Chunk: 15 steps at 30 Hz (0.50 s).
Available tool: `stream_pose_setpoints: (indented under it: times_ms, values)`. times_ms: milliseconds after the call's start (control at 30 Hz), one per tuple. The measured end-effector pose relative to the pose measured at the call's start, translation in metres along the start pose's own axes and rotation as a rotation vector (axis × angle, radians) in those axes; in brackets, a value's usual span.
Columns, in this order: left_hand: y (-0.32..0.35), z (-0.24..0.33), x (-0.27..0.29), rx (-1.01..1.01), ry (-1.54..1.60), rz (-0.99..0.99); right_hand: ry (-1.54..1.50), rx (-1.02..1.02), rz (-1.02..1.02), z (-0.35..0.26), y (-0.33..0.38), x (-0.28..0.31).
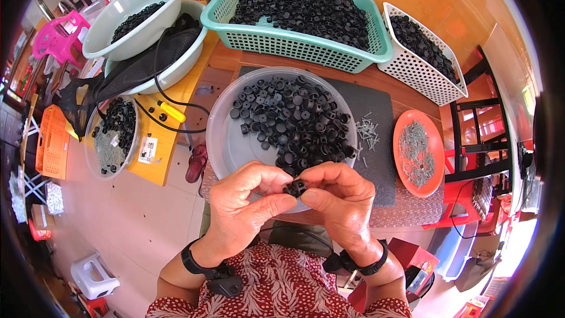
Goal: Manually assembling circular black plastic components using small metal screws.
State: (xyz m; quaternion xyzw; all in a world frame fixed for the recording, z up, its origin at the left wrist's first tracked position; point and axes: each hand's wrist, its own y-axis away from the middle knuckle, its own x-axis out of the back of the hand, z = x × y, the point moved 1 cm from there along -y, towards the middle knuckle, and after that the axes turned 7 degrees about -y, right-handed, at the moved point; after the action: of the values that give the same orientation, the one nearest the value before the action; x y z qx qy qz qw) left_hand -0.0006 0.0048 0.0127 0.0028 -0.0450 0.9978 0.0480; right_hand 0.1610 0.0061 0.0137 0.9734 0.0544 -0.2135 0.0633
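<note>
Right in front of me, the left hand (pixel 244 197) pinches a small black part (pixel 296 188) between thumb and fingers, and the right hand (pixel 344 200) grips its other side, over the bowl's (pixel 231 150) near rim. Black pieces (pixel 294 112) crowd behind; the bowl's left floor lies bare. Rightward, the dark mat (pixel 379 179) offers room before the orange plate (pixel 401 172); the teal basket (pixel 294 50) bounds the back.

The held part (pixel 295 188) looks smooth plastic, the pins (pixel 416 150) shiny metal.
</note>
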Motion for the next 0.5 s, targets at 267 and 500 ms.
stream_pose_setpoints:
  times_ms: [267, 500]
  values:
    - [-0.0038, -0.0004, 0.0025, 0.032, -0.091, -0.083, -0.016, 0.083, -0.086, 0.0068, -0.0018, 0.0058]
    - [-0.0029, 0.0036, -0.0008, 0.101, -0.011, -0.099, -0.032, 0.091, -0.087, 0.0089, -0.0007, 0.007]
